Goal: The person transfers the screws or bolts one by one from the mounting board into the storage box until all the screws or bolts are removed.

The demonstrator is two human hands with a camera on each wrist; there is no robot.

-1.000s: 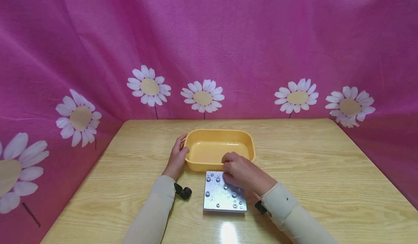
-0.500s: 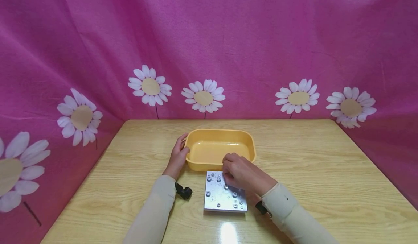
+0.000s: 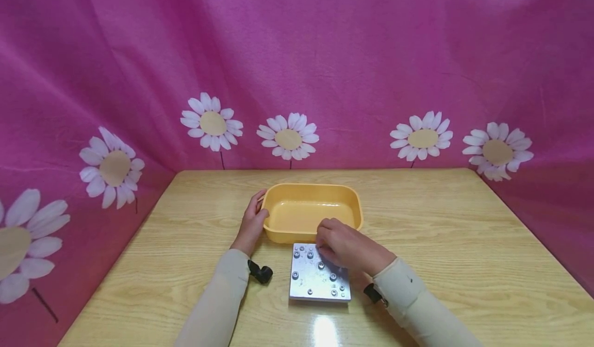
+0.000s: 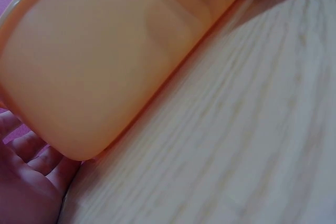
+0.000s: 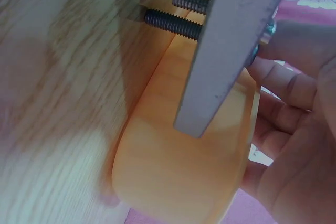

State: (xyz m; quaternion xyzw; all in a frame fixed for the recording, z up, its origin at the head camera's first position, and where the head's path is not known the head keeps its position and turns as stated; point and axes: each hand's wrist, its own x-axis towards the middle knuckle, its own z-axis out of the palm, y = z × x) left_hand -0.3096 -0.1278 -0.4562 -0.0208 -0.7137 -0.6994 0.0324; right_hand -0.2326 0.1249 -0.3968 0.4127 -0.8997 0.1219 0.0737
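A yellow plastic tub [image 3: 287, 236] stands on the wooden table. My left hand [image 3: 250, 224] holds its left end, the thumb at the rim and the fingers along the outside wall. In front of the tub is a silver metal plate [image 3: 320, 284] with several socket-head bolts in its top. My right hand [image 3: 345, 246] is over the plate's far right corner, thumb and fingers pinching a bolt [image 5: 268, 32] at its head. Threaded shanks [image 5: 173, 23] stick out of the plate's underside in the right wrist view. The head view hides the pinched bolt behind the fingers.
The wooden table [image 3: 441, 223] reaches back to a pink cloth [image 3: 352, 68] printed with white daisies. Black wrist cameras [image 3: 261, 273] are worn at both sleeves. The tub's near wall is close to the plate's far edge.
My right hand has shifted only slightly, still at the plate's far right corner. The left hand, tub and plate look unmoved.
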